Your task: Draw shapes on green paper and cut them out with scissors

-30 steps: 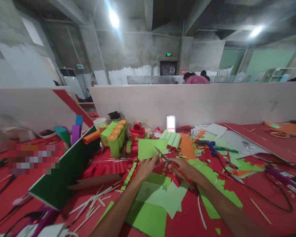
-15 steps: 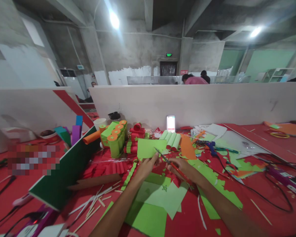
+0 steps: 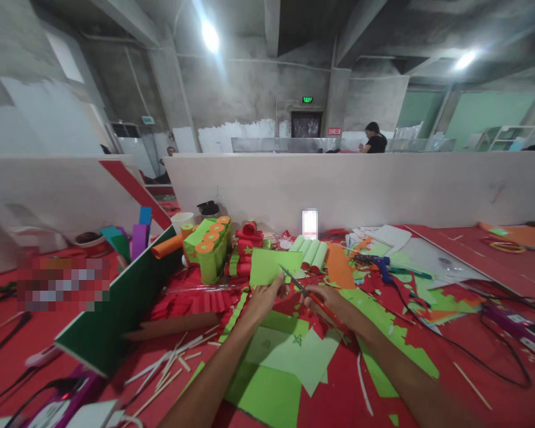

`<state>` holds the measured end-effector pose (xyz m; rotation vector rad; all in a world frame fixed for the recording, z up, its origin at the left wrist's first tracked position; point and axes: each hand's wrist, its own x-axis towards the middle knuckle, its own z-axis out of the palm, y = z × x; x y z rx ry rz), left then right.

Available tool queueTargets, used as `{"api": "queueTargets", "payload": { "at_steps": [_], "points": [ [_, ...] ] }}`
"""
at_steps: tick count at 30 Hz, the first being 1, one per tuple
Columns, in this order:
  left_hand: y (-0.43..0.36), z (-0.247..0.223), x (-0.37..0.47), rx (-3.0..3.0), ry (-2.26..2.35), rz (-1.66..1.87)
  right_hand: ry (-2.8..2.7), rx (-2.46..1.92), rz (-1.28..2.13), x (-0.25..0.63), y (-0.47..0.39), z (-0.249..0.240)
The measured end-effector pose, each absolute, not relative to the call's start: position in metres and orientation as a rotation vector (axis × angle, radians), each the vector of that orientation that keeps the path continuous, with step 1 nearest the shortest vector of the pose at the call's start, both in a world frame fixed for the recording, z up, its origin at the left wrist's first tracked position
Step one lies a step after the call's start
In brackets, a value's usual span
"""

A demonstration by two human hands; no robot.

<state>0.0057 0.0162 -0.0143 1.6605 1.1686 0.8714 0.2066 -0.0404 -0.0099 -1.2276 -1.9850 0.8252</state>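
Observation:
My left hand (image 3: 268, 291) pinches the lower edge of a bright green sheet of paper (image 3: 267, 264), which it holds up above the table. In my right hand (image 3: 323, 302) is a pair of scissors (image 3: 324, 309) with red handles. The dark blades point up and left, and their tip lies against the sheet's right part; whether they cut into it I cannot tell. Below my hands lie more green sheets (image 3: 267, 386) and a paler green piece (image 3: 276, 351) with a small star drawn on it.
Green and orange paper cylinders (image 3: 210, 261) and red rolls (image 3: 249, 241) stand behind on the left, beside a dark green board (image 3: 111, 321). Pale green rolls (image 3: 312, 254) lie before a lit phone (image 3: 310, 224). A blue glue gun (image 3: 383, 267) with a cable is on the right.
My hands, the sheet and the scissors have hardly moved. Beyond the partition, a bent person in pink has dropped from sight and a person in black shows more.

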Motion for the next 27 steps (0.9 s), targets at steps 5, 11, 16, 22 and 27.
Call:
{"api": "queueTargets", "payload": {
  "at_steps": [5, 11, 16, 22, 27],
  "points": [
    [0.012, -0.006, 0.006, 1.700, 1.175, 0.873, -1.979, -1.209, 0.806, 0.207, -0.038, -0.014],
    [0.010, -0.004, 0.006, 1.736, 1.199, 0.868, -1.982, -1.201, 0.793, 0.207, -0.036, -0.018],
    [0.010, -0.004, 0.006, 1.760, 1.203, 0.864, -1.970, -1.182, 0.816, 0.204, -0.040, -0.014],
    [0.008, -0.003, 0.007, 1.758, 1.224, 0.832, -1.934, -1.192, 0.844, 0.201, -0.044, -0.012],
    [0.007, -0.002, 0.006, 1.767, 1.244, 0.794, -1.903, -1.183, 0.829, 0.199, -0.042, -0.012]
  ]
}}
